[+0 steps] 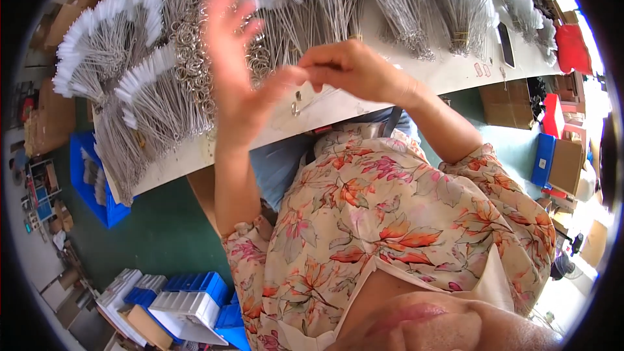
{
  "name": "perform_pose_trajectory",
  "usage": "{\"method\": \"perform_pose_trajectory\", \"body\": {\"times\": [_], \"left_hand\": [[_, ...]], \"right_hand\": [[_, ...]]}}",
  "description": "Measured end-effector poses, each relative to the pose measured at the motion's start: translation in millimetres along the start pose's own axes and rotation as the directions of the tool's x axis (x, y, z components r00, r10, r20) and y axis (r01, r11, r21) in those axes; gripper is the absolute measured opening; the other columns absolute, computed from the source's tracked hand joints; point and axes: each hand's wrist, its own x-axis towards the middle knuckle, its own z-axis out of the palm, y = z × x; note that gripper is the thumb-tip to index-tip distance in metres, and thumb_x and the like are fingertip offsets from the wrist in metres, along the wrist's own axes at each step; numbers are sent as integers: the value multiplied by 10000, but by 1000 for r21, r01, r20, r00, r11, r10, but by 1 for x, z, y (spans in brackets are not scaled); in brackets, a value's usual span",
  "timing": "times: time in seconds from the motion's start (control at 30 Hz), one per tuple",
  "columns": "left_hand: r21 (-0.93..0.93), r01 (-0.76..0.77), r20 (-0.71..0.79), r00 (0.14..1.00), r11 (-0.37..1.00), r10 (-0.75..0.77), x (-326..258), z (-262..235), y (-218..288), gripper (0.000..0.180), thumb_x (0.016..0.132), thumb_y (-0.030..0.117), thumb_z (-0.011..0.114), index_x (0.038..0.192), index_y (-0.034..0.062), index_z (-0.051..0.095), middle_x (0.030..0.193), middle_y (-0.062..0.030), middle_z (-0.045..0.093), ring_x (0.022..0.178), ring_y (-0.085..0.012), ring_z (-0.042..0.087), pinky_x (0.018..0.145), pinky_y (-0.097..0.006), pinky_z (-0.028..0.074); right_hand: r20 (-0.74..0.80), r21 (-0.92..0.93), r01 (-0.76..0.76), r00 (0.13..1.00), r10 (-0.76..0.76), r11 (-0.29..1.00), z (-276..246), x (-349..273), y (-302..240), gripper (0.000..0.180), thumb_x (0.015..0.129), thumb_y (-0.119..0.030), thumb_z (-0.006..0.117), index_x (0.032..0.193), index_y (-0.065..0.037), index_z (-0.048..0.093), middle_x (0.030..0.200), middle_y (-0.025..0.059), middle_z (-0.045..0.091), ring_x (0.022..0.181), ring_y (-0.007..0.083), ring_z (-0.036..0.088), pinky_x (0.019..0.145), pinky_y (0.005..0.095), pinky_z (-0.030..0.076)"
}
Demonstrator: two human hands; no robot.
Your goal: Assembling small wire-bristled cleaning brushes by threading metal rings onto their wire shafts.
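My left hand (234, 58) is raised over the table with its fingers spread, somewhat blurred by motion. Beside it, my right hand (351, 70) has its fingers drawn together at the left thumb's tip; whether anything is pinched there is hidden. Under and behind the left hand lies a heap of shiny metal rings (195, 78). A small metal clasp (296, 105) rests on the white table (331, 105) below the hands. Bundles of thin wire-stemmed brushes with white bristle ends (140, 81) cover the left side, and more bundles (318, 10) lie along the far side.
A dark phone (506, 45) lies at the table's right, near small red loops (482, 69) and a red bag (574, 49). Blue bins (97, 182) stand on the green floor at left, with white and blue crates (188, 312) lower down. A cardboard box (507, 104) sits at right.
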Motion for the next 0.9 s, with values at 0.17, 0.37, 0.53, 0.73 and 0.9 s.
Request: {"method": "perform_pose_trajectory", "body": {"times": [0.17, 0.37, 0.53, 0.73, 0.9], "left_hand": [[-293, 435, 375, 871, 852, -316, -26, 8, 2, 807, 637, 211, 813, 1286, 35, 366, 1285, -125, 420, 1090, -235, 494, 906, -326, 387], [6, 210, 299, 933, 978, -202, -49, 0, 5, 286, 706, 152, 750, 938, 51, 616, 1008, -86, 564, 905, -171, 546, 766, -283, 440], [272, 87, 244, 957, 958, -156, -72, 20, 12, 264, 685, 175, 768, 866, 68, 608, 801, -50, 586, 681, -162, 538, 624, -274, 450], [700, 447, -80, 824, 557, -561, -121, -6, -23, 217, 752, 164, 710, 879, 42, 584, 712, -57, 586, 567, -193, 553, 535, -300, 456], [529, 487, -68, 840, 695, -538, -114, -2, -24, 93, 851, 57, 592, 815, -17, 549, 831, -87, 649, 666, -95, 602, 577, -246, 487]], "right_hand": [[54, 220, 149, 985, -165, 964, 6, -7, 8, 168, 905, -163, 530, 903, -12, 605, 714, 33, 573, 642, 98, 533, 585, 249, 439], [274, 446, -216, 957, 97, 868, -1, -20, 3, 204, 925, -221, 520, 895, -37, 605, 692, -25, 550, 599, 38, 486, 529, 195, 397], [467, 202, -445, 827, 314, 872, -16, -46, 12, 207, 916, -189, 506, 882, -21, 622, 726, 11, 623, 571, 75, 533, 509, 216, 431], [-140, -861, -316, 900, 413, 399, -44, -107, 81, 144, 801, -63, 531, 862, -112, 651, 814, 52, 644, 775, 247, 636, 684, 372, 491], [-91, -314, -17, 996, -12, 949, 5, -69, 54, 112, 798, -41, 609, 902, -39, 651, 816, 104, 627, 745, 239, 626, 626, 309, 505]]}}
